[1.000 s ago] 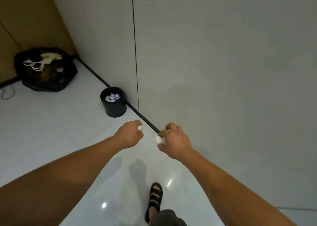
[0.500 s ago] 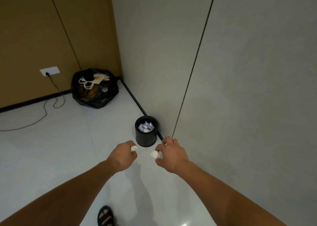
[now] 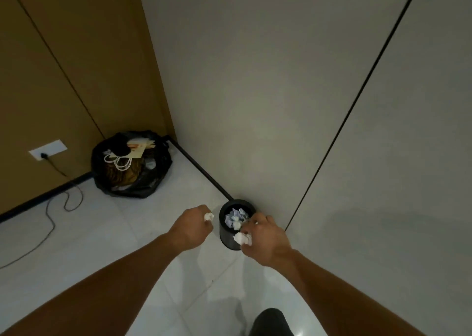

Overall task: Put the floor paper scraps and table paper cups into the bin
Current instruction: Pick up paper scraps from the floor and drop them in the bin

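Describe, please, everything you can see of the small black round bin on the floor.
The small black cylindrical bin stands upright, lidless, on the pale tiled floor beside the dark skirting of the grey wall. It looks smooth and holds crumpled white paper. The right hand overlaps its near rim; contact unclear.

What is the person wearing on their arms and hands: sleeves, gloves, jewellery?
Nothing visible. The left hand and right hand are ungloved, no watch or wristband shows, and the left forearm and right forearm are bare to the frame edge, no sleeves in view.
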